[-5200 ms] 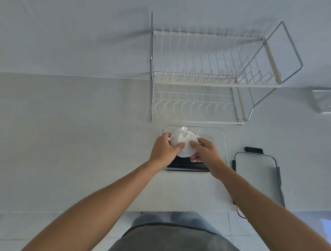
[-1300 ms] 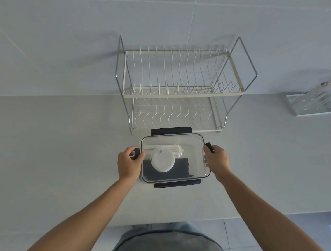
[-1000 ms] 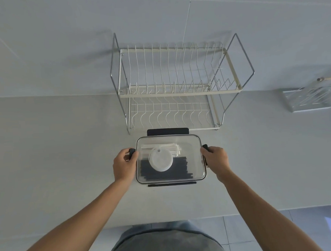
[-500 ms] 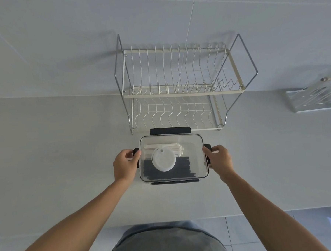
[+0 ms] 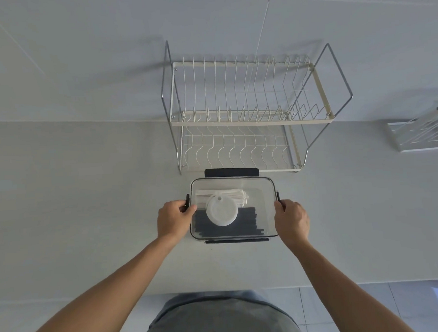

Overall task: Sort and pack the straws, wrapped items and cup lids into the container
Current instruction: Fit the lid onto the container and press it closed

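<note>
My left hand (image 5: 172,221) curled on the left clip of the clear container (image 5: 264,209), my right hand (image 5: 291,219) gripping its right edge, between them white cup lid (image 5: 221,214), wrapped items (image 5: 236,195), dark straws (image 5: 244,225), no readable writing.

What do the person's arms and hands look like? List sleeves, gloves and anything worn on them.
Both forearms are bare from the frame's lower edge to the wrists: no sleeves show. The left hand and the right hand wear no gloves, and no rings, watch or bands are visible. A grey garment covers the torso below.
</note>
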